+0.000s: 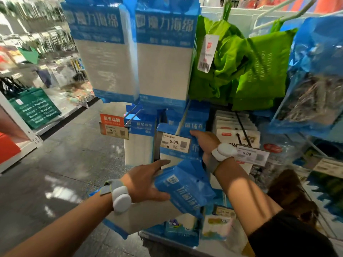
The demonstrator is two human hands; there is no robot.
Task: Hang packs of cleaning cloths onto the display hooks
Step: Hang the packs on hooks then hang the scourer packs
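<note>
**Cloth packs at the hook**

Our L grip [146, 182] is clenched on a loose blue pack [183, 188], held low in front of the display. Our R grip [204, 143] pinches the hooked pack [187, 125] by its edge (thumb in front, fingers hidden behind), just beside the 9.99 tag [175, 142] at the hook [182, 118] tip

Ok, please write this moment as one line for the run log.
left hand: holds spare packs | right hand: grips front pack at hook | step: hanging not finished
</note>
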